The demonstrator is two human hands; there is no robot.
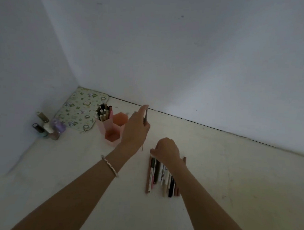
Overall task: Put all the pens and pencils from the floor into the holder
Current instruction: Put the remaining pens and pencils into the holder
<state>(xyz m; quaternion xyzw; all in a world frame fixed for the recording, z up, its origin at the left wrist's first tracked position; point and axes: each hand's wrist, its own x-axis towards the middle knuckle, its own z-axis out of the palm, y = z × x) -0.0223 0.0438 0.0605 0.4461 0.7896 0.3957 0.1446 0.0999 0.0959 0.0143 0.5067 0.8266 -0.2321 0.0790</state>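
The left hand (135, 129) is closed around a thin dark pen (145, 120), holding it nearly upright just to the right of the pink holder (111, 130), which already has pens standing in its rear compartment. The right hand (167, 149) rests on the top end of the row of pens (159, 177) lying side by side on the pale floor (233, 173); whether its fingers have pinched one I cannot tell. A floral cloth (80, 108) and small bottles (49, 126) sit in the corner.

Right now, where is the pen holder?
In the head view the pink holder stands on the floor left of centre, just beyond the left hand, in front of the patterned pouch in the wall corner.
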